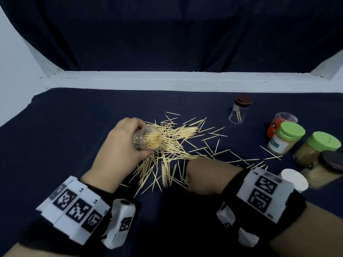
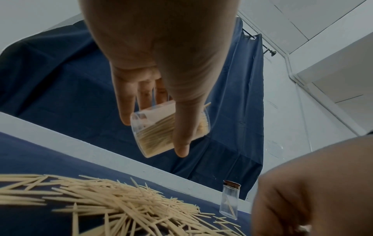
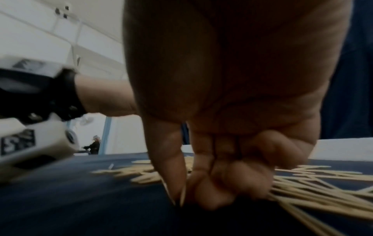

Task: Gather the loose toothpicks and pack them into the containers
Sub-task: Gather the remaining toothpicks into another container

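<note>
Wooden toothpicks [image 1: 172, 145] heaped mid-counter on navy cloth [image 1: 74, 127], strays trailing off to the right. Mid-gathering, judging by the layout: clear container [image 1: 147, 138] gripped by left hand [image 1: 120, 145], tipped on its side over the heap with mouth toward the wearer and already well packed with sticks. Right hand [image 1: 202, 175] down at the heap's near edge, fingers [image 3: 232, 178] curled, thumb and forefinger pinching a few sticks against the cloth.

Next move, probably: lifting that small pinch, aligning the sticks parallel, and feeding them into the open mouth without knocking out those already inside. Little room left there, so narrow bundles called for.

Further right on the counter: clear jar with brown lid [image 1: 240, 110] upright and holding only a few sticks; two green-lidded jars [image 1: 285, 138], seemingly full; an orange-topped container [image 1: 278, 125] behind them; a dark-lidded jar [image 1: 323, 169] and a white cap [image 1: 295, 179] nearest the right wrist.

Navy cloth over the whole counter, white ledge [image 1: 167, 80] along its far edge, dark blue curtain [image 1: 167, 34] hung behind, pale walls either side.
</note>
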`<state>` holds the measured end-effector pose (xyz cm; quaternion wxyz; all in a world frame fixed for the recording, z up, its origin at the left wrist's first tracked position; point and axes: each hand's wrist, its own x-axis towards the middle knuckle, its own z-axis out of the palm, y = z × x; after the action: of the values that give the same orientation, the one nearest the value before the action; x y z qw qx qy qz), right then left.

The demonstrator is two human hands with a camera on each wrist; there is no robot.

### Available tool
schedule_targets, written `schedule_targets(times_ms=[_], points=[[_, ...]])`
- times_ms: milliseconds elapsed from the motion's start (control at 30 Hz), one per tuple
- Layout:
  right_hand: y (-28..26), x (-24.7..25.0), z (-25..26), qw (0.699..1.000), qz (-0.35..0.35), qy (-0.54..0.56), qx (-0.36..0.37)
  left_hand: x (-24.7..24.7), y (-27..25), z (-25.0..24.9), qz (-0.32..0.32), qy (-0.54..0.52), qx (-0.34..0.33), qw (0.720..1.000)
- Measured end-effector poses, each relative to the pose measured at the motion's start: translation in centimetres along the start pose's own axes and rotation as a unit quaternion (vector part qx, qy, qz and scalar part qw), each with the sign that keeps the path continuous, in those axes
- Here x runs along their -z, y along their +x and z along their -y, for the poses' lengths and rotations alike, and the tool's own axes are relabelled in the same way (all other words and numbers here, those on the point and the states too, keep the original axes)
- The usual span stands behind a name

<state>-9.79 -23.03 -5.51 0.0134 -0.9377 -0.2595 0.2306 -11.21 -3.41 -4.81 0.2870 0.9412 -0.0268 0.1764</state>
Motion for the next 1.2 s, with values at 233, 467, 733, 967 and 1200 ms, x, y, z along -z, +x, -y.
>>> schedule_targets(times_ms=[233, 467, 733, 967, 1200], points=[[2.0, 1.7, -3.0, 0.982, -0.143, 0.08, -0.096, -0.1, 0.1, -0.3, 0.01, 0.007, 0.007, 1.0], [-0.2, 2.5, -5.8, 0.98, -0.042, 0.041, -0.19, -0.2, 0.3, -0.2, 0.013, 0.0, 0.006, 1.0], [2.2, 1.4, -3.3, 0.982, -0.071, 0.104, -0.138, -0.3, 0.3, -0.5, 0.017, -0.003, 0.011, 1.0], [-0.3, 2.9, -6.4, 0.968, -0.138, 0.099, -0.184, -0.3, 0.4, -0.3, 0.021, 0.003, 0.007, 1.0], [-1.4, 0.9, -6.1, 0.969, -0.017, 0.057, -0.239, -0.6, 0.5, -0.6, 0.026, 0.003, -0.001, 1.0]])
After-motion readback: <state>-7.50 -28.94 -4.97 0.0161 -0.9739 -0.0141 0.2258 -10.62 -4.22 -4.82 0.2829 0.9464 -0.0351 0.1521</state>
